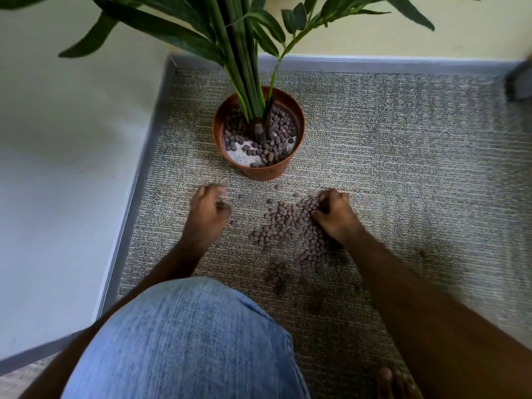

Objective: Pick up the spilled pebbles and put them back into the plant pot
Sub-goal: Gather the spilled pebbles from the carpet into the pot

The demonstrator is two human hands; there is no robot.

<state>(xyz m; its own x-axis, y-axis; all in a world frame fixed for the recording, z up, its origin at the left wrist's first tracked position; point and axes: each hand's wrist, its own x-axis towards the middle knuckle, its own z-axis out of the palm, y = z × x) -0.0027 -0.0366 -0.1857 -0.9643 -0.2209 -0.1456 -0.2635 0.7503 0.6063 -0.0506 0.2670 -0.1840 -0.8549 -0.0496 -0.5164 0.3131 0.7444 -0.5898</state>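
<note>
An orange-brown plant pot (227, 110) stands upright on the grey carpet, holding green stems, brown pebbles and a bare white patch at its front. A heap of spilled brown pebbles (290, 226) lies on the carpet just in front of the pot. My right hand (335, 216) rests on the heap's right edge, its fingers curled down into the pebbles. My left hand (208, 210) hovers to the left of the heap, its fingers curled around a few pebbles that show near the fingertips.
A pale wall with a grey baseboard (138, 185) runs along the left and the back. Long green leaves (161, 27) hang over the pot. My denim-clad knee (184, 341) fills the lower foreground, and bare toes (394, 381) show at the bottom right.
</note>
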